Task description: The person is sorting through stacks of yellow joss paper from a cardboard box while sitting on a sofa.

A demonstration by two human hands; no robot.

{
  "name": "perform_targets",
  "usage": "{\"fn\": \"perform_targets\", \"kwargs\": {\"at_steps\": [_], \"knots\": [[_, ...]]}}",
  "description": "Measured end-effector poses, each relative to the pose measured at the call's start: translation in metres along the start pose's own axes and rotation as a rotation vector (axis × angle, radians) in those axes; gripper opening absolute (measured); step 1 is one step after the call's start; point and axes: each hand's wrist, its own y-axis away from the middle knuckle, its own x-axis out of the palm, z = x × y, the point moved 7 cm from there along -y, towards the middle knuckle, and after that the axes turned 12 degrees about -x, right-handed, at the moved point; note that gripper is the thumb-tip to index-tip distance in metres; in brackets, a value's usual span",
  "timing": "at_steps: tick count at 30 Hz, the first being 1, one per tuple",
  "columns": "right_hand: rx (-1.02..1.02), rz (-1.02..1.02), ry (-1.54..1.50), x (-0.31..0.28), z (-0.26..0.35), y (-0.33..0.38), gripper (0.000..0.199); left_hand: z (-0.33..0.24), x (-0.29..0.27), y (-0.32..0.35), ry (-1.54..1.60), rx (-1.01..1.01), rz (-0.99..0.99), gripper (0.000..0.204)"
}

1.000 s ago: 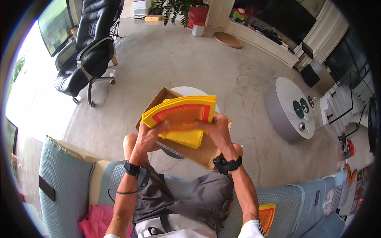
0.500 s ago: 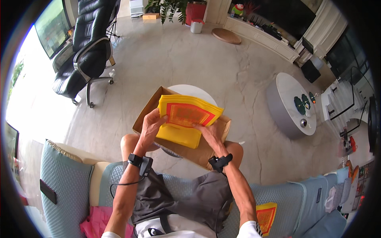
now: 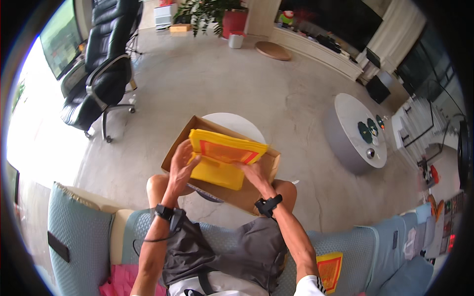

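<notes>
In the head view, a stack of yellow paper sheets with orange-red printed squares rests in a shallow cardboard box lying across the seated person's knees, in front of a small round white worktop. The left hand has its fingers curled on the stack's left edge, holding it. The right hand lies flat against the stack's lower right side, fingers pressed to the sheets.
</notes>
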Motion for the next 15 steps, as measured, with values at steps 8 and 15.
{"fn": "perform_targets", "kwargs": {"at_steps": [8, 15], "knots": [[-0.015, 0.020, -0.030, 0.000, -0.034, 0.007, 0.030, -0.187, 0.043, 0.096, 0.153, 0.513, 0.110, 0.063], [-0.034, 0.035, -0.052, 0.007, -0.025, 0.007, 0.029, -0.230, 0.067, 0.215, 0.544, 0.890, 1.006, 0.089]]}}
